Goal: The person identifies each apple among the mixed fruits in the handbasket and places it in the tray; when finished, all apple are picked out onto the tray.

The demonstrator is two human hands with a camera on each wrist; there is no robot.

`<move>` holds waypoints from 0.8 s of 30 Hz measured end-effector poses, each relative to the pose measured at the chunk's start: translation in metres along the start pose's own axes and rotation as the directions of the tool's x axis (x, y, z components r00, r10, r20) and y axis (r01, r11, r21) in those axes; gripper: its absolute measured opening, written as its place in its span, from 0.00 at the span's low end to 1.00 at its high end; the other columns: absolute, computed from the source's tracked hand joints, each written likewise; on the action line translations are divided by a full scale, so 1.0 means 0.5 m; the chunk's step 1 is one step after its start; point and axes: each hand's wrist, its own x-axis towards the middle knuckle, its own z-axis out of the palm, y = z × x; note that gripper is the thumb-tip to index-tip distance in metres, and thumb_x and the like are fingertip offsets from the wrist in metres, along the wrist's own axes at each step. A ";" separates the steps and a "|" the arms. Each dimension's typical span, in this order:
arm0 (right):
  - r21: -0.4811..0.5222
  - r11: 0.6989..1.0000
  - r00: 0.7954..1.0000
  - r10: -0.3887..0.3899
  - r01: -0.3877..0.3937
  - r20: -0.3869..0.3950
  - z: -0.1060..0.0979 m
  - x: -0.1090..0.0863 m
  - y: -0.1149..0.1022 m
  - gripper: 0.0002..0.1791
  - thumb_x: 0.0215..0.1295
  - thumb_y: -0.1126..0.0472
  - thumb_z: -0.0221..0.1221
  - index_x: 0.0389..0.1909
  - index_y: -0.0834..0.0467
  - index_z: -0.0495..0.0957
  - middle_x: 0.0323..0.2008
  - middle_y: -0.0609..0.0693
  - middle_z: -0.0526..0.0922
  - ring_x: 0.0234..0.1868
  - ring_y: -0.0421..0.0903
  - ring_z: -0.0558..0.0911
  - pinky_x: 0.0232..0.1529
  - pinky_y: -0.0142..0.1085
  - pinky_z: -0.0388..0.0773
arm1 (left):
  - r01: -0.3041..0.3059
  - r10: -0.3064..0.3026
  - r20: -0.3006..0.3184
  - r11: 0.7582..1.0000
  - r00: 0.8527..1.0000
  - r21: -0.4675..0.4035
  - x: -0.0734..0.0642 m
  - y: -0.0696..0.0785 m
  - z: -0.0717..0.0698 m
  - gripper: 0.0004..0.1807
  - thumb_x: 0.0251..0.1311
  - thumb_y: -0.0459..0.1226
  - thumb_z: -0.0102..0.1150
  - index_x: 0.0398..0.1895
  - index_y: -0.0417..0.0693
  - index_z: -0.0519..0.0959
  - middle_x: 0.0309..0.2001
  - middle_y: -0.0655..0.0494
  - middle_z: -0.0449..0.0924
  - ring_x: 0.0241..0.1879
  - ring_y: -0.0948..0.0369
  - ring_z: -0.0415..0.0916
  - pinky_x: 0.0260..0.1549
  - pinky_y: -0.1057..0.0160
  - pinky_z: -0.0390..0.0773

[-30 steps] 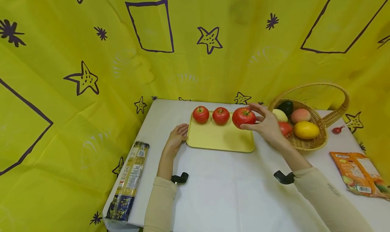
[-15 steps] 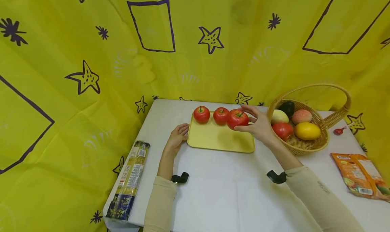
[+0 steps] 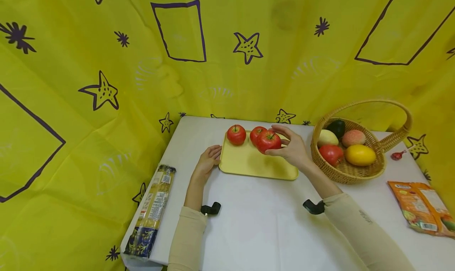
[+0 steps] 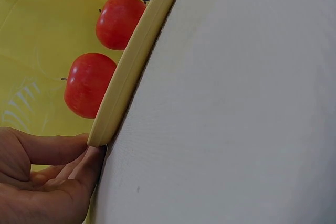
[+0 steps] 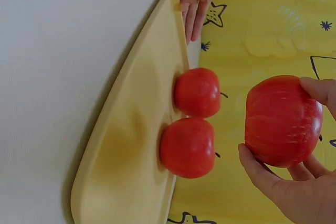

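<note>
In the last second your right hand (image 3: 295, 148) has moved to the left above the tray (image 3: 245, 162), away from the basket (image 3: 341, 175); its thumb and fingers are curved firmly around the held apple (image 3: 268, 141). This apple hangs in the air and, in the head view, partly covers the second apple (image 5: 188, 148), so I judge the placing not yet done. Your left hand (image 3: 206, 161) has stayed at the tray's left edge, fingers loosely extended, touching it.

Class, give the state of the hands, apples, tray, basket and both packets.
Yellow tray: lying flat
Two apples: on tray, stems up
Third apple: held above tray, stem up
Right hand: gripping third apple
Left hand: touching tray's edge
Wicker basket: upright, part-filled
Pasta packet: lying flat
Orange packet: lying flat
</note>
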 end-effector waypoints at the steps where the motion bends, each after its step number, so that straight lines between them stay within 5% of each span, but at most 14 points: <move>1: 0.004 1.000 1.000 0.007 -0.007 0.002 0.004 0.002 0.001 0.50 0.49 0.72 0.79 0.75 0.56 0.69 0.71 0.56 0.73 0.54 0.56 0.82 0.50 0.28 0.84 | 0.001 -0.001 0.000 1.000 1.000 0.000 0.000 0.000 0.000 0.40 0.60 0.11 0.45 0.76 0.38 0.63 0.76 0.42 0.65 0.77 0.50 0.62 0.74 0.54 0.66; 10: 0.016 0.999 0.999 0.031 -0.031 0.023 0.035 0.023 0.009 0.50 0.49 0.72 0.79 0.75 0.57 0.68 0.72 0.55 0.71 0.55 0.58 0.81 0.50 0.30 0.83 | -0.003 0.003 0.011 1.000 1.000 0.014 -0.002 0.003 -0.001 0.39 0.60 0.11 0.45 0.77 0.36 0.62 0.77 0.40 0.64 0.77 0.49 0.61 0.74 0.52 0.65; 18: 0.044 0.998 0.999 0.033 -0.035 0.038 0.071 0.042 0.024 0.48 0.49 0.72 0.79 0.74 0.60 0.69 0.70 0.55 0.74 0.64 0.59 0.75 0.68 0.51 0.76 | -0.005 0.005 0.005 1.000 1.000 0.010 0.001 0.000 -0.003 0.40 0.59 0.10 0.44 0.77 0.36 0.62 0.77 0.40 0.64 0.77 0.49 0.61 0.74 0.51 0.65; 24: 0.048 0.995 0.995 0.090 -0.092 0.046 0.094 0.049 0.039 0.46 0.50 0.70 0.79 0.72 0.58 0.71 0.69 0.54 0.74 0.62 0.63 0.76 0.66 0.56 0.75 | -0.001 0.001 0.010 1.000 1.000 0.004 -0.001 0.002 0.000 0.40 0.60 0.10 0.44 0.77 0.36 0.62 0.77 0.40 0.64 0.78 0.49 0.60 0.74 0.52 0.65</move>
